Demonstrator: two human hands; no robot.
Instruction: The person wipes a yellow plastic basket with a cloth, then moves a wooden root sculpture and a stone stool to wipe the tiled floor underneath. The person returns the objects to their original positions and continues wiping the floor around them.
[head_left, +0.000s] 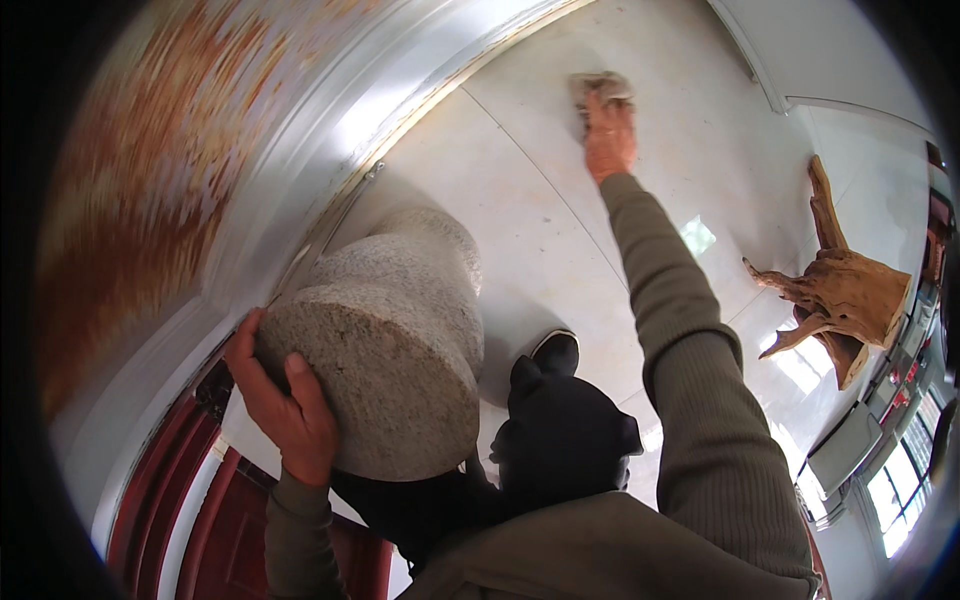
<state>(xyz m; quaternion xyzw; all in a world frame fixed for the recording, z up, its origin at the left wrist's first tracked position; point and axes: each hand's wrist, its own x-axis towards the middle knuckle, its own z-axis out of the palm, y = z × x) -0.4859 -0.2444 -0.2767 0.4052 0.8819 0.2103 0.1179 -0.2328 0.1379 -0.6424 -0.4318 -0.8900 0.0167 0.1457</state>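
My right hand (609, 135) is stretched far forward at the end of a straight arm, gripping a crumpled greyish cloth (604, 84). Both are slightly blurred, and the cloth is against the pale tiled floor (540, 202). Close to my body on the left stands a rounded, waisted stone pedestal (382, 375) with a flat, speckled top. My left hand (292, 405) rests on the rim of that top, thumb and fingers spread, with nothing held in it. The pedestal hides part of the floor and wall base behind it.
A gnarled wooden root piece (847, 300) stands on the floor to the right. A white panel edge (765, 67) is at upper right. Along the left runs a white moulded frame (300, 157) around a brown-orange panel (157, 195). A dark red door (240, 532) is lower left.
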